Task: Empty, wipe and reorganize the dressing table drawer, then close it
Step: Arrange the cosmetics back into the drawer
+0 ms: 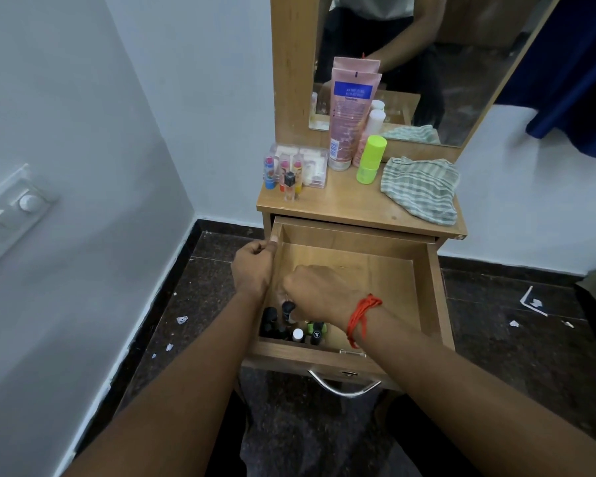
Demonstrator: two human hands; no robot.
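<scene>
The wooden drawer (424, 280) of the dressing table stands pulled open. Several small dark-capped bottles (279, 325) stand in its front left corner. My left hand (255, 266) grips the drawer's left wall, thumb on the top edge. Inside the drawer my right hand (317, 294), with a red thread on the wrist, has its fingers curled round the black cap of one small bottle (287, 308). The rest of the drawer floor is bare. On the tabletop (351, 201) lie a striped cloth (420, 189), a pink tube (350, 111), a green bottle (370, 160) and several lip balms (283, 173).
A mirror (427, 63) rises behind the tabletop. A clear plastic box (307, 163) sits at the back left. The drawer's metal handle (344, 385) faces me. White walls close in on the left, with a switch panel (11, 211). Scraps of paper litter the dark floor (530, 318).
</scene>
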